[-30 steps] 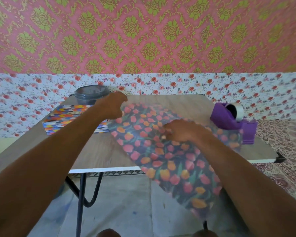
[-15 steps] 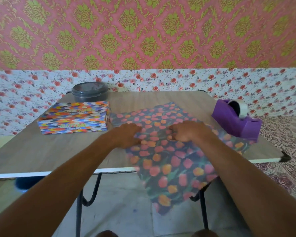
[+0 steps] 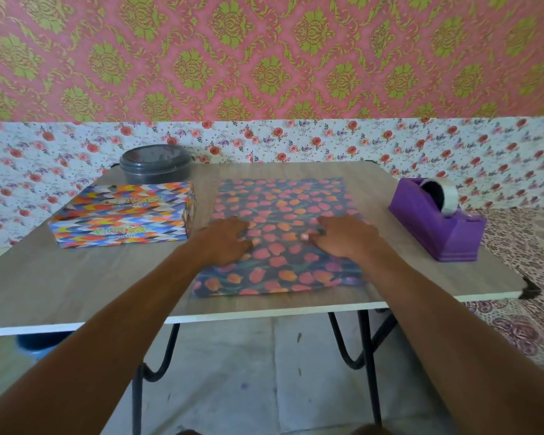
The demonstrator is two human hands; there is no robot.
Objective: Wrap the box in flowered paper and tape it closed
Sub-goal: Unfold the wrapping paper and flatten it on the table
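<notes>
On the wooden table [image 3: 107,271] the flowered paper [image 3: 283,199] lies flat under the left hand [image 3: 226,243] and right hand [image 3: 346,237], both pressing it with straight fingers; the patterned box [image 3: 123,215] sits just left of it.

the flowered paper [image 3: 280,211], dark with pink and orange tulips, lies flat mid-table [image 3: 76,287], its near edge just inside the front edge. the box [image 3: 123,215], in bright zigzag colours, lies flat just left of it, seemingly not touching. the purple tape dispenser [image 3: 437,224] sits well to the right, its roll upright.
</notes>
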